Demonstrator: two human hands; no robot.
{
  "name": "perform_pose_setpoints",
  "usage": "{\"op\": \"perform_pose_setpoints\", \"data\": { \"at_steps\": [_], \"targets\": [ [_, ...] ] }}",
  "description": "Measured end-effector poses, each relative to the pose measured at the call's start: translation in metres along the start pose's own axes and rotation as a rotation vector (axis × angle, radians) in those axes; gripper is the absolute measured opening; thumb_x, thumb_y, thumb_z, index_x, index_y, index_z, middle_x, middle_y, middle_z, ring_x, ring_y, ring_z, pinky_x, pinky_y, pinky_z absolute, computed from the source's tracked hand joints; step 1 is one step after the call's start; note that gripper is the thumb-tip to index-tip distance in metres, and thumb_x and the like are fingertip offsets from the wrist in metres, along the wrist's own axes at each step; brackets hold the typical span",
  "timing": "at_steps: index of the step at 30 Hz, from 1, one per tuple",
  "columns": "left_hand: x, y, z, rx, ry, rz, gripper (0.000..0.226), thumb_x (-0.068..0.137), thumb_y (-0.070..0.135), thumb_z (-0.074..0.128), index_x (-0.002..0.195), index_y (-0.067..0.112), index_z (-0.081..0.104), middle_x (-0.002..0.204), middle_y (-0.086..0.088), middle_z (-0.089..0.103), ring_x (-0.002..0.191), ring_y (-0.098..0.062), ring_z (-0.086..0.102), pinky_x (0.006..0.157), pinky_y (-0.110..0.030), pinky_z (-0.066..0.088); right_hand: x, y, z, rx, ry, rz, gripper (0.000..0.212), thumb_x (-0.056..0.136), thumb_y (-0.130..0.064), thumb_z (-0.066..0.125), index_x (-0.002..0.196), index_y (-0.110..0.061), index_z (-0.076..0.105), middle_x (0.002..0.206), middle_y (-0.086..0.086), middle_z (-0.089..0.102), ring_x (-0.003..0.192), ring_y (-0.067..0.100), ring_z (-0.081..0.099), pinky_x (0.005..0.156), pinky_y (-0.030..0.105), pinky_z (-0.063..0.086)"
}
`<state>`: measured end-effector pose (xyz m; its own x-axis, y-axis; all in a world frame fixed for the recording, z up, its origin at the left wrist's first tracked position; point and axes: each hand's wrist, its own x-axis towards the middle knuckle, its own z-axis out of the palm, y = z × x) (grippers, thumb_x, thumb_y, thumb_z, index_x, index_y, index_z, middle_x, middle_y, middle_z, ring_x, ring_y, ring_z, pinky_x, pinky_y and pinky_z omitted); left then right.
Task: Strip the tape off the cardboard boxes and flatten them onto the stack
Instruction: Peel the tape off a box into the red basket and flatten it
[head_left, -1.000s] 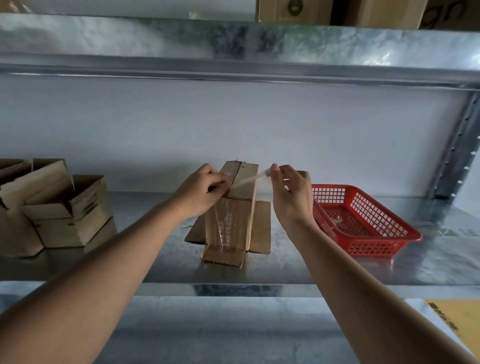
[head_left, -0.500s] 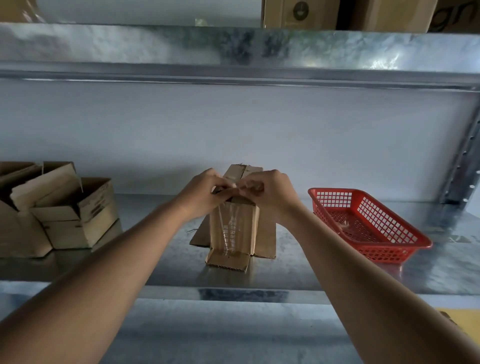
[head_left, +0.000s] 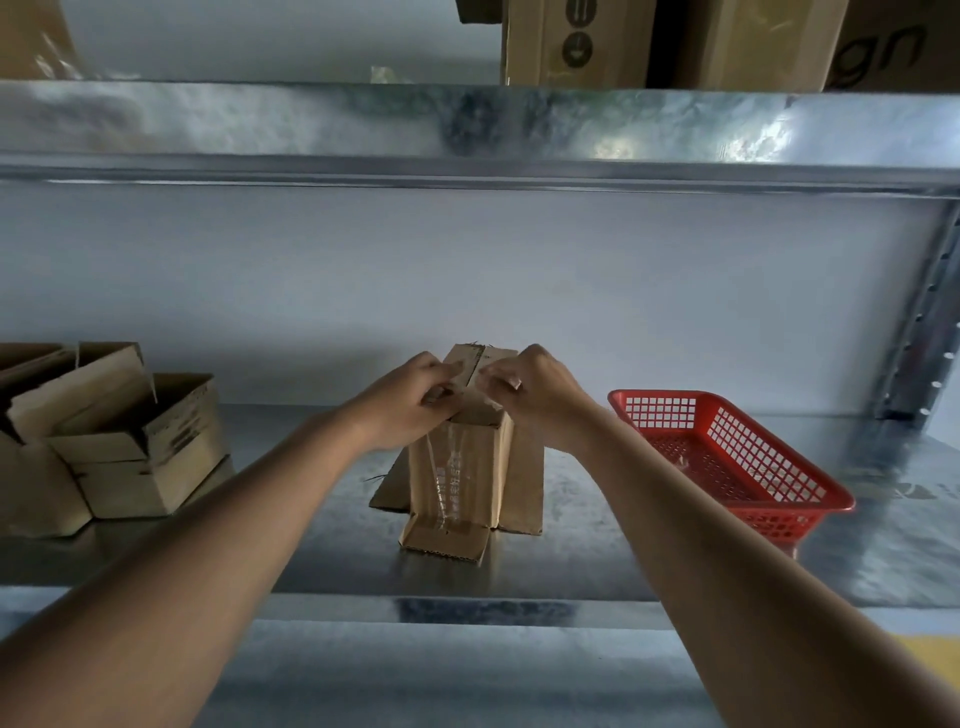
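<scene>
We have the box (head_left: 462, 457) upright between both hands. Left hand (head_left: 410, 402) and right hand (head_left: 535, 395) each pinch its top flaps.

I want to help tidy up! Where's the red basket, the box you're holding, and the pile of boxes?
red basket (head_left: 737, 457): head view, mesh floor.
held box (head_left: 460, 467): head view, taped front face.
pile of boxes (head_left: 140, 452): head view, front box's side.

Place: a storeroom or warehouse packing area.
Shelving: a galvanised metal shelf (head_left: 623, 566) with a perforated steel upright (head_left: 930, 332) and another metal shelf above (head_left: 467, 124).
Stock: large printed cartons (head_left: 576, 41) on the upper shelf.
Goods: opened cardboard boxes (head_left: 135, 447) at left.
Bin: a red plastic basket (head_left: 727, 462).
</scene>
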<state>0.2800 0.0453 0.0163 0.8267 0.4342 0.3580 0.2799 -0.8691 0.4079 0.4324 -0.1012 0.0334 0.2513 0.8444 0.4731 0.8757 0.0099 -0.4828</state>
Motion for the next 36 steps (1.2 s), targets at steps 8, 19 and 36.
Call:
{"op": "perform_pose_setpoints", "data": {
  "at_steps": [8,19,36],
  "targets": [
    [-0.003,-0.003,0.004,-0.031,-0.034,-0.025,0.071,0.107,0.036,0.05,0.164,0.044,0.009,0.102,0.017,0.04,0.105,-0.017,0.046,0.103,-0.04,0.042,0.012,0.001,0.011,0.062,-0.132,0.104,0.041,0.095,-0.034,0.039,0.059,-0.032,0.059,0.081,0.003,0.04,0.081,0.021,0.039,0.075,0.035,0.033],
    [-0.007,-0.004,0.01,-0.231,-0.099,-0.066,0.086,0.109,0.03,0.046,0.158,0.043,-0.024,0.157,0.013,0.042,0.142,-0.004,0.039,0.118,-0.026,0.03,0.018,0.001,0.006,0.123,0.223,-0.082,0.014,0.077,-0.016,0.09,0.09,-0.018,0.084,0.075,-0.014,0.072,0.07,-0.007,0.066,0.069,0.009,0.049],
    [-0.005,-0.007,0.008,-0.247,-0.16,-0.187,0.085,0.107,0.038,0.049,0.162,0.036,-0.016,0.164,0.016,0.029,0.151,-0.006,0.029,0.12,-0.029,0.024,0.026,0.0,0.014,-0.087,-0.011,-0.158,0.033,0.092,-0.008,0.067,0.107,-0.035,0.079,0.094,-0.009,0.077,0.087,0.011,0.071,0.081,0.03,0.058]
  ]
}}
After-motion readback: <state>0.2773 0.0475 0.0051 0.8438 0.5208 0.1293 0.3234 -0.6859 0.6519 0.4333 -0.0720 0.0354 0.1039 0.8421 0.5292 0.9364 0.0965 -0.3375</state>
